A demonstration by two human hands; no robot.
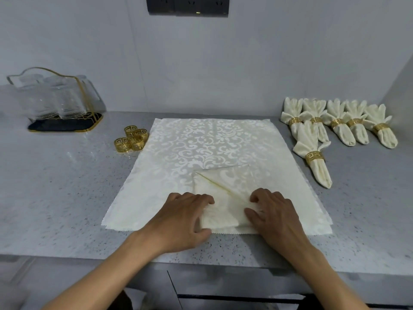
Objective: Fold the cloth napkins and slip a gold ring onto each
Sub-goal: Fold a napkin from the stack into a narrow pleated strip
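A small cream napkin, folded into a square with a diagonal crease, lies on a larger cream damask cloth spread flat on the counter. My left hand grips the napkin's near left edge, thumb under and fingers curled over it. My right hand pinches its near right edge the same way. Several loose gold rings stand in a cluster just left of the big cloth. Several finished napkins, each fanned and held by a gold ring, lie in a row at the right.
A clear gold-rimmed rack of glasses on a dark tray stands at the back left. The grey speckled counter ends in a front edge just below my wrists. A wall with dark sockets rises behind.
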